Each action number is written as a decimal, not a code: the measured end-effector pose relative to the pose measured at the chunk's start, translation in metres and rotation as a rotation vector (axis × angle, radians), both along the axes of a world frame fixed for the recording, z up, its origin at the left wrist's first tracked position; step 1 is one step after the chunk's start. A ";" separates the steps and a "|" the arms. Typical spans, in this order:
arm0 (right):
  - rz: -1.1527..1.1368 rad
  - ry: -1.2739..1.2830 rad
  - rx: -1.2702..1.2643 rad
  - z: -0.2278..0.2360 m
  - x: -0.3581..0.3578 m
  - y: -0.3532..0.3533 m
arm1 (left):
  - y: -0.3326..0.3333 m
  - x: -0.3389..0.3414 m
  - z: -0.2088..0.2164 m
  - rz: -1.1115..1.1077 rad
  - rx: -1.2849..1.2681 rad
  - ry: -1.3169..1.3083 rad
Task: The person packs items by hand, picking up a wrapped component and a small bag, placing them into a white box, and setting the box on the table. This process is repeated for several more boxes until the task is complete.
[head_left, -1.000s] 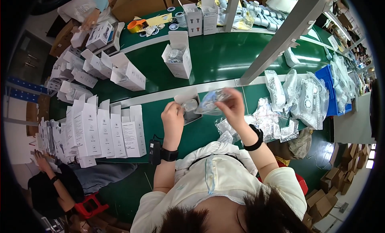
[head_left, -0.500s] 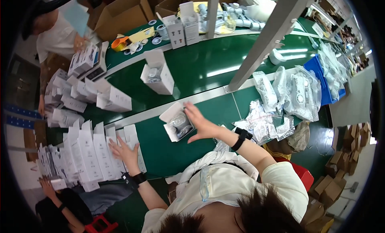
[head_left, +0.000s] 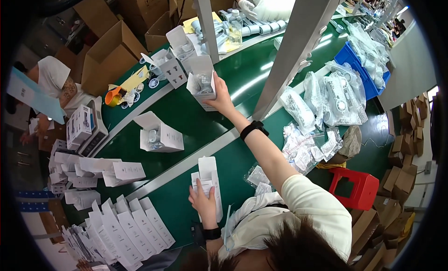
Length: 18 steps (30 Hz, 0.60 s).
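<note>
My right hand [head_left: 221,96] is stretched far forward and grips the right side of an open white box [head_left: 201,65]. Clear-wrapped contents show inside that box, which stands upright with its flap raised. Nearer to me, my left hand [head_left: 204,203] is closed over a slim white carton [head_left: 208,167] lying at the near work surface, its end flap out. Another open white box [head_left: 168,138] with wrapped contents stands on the green belt, left of my right arm. To my left lies a row of flattened-looking white cartons [head_left: 135,226].
A grey metal post [head_left: 291,61] rises right of my forearm. Bagged shower-head-like parts [head_left: 340,91] lie beside a blue bin [head_left: 354,61]. Small packets [head_left: 303,147] sit near my right elbow. A co-worker [head_left: 56,79] is at far left; a red stool [head_left: 354,189] stands right.
My right hand has moved forward from the near work surface and now holds a filled box on the far side. My left hand has gone from the carton row to a single carton. The view has turned.
</note>
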State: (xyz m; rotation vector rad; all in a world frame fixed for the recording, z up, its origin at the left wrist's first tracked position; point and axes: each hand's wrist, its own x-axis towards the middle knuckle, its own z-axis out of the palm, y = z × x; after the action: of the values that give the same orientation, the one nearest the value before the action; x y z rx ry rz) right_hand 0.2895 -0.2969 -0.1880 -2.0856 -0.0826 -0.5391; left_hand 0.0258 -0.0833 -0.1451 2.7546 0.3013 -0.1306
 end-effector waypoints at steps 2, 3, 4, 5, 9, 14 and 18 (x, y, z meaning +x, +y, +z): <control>-0.087 -0.060 0.000 -0.001 -0.012 -0.008 | -0.006 0.017 0.008 0.065 -0.300 0.195; -0.149 -0.124 0.003 0.007 -0.026 -0.006 | -0.006 0.021 0.009 0.112 -0.449 0.293; -0.206 -0.187 0.007 0.014 -0.044 -0.001 | 0.001 0.022 0.003 0.121 -0.449 0.299; -0.064 -0.243 0.070 0.019 -0.076 -0.002 | 0.018 0.022 -0.010 0.008 -0.389 0.302; -0.148 -0.319 -0.244 0.027 -0.175 -0.089 | 0.040 0.024 -0.036 -0.123 -0.520 0.312; -0.686 0.564 -0.974 -0.013 -0.123 -0.200 | 0.010 0.027 0.000 0.060 -1.187 0.100; -0.424 0.901 -0.828 -0.014 -0.113 -0.231 | -0.019 0.048 0.034 -0.079 -1.349 -0.074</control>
State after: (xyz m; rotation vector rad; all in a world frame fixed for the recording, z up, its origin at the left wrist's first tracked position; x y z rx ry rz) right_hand 0.1765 -0.5274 -0.2025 -2.9839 0.7911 0.3148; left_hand 0.0737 -0.1019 -0.1110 1.4238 0.0276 -0.1663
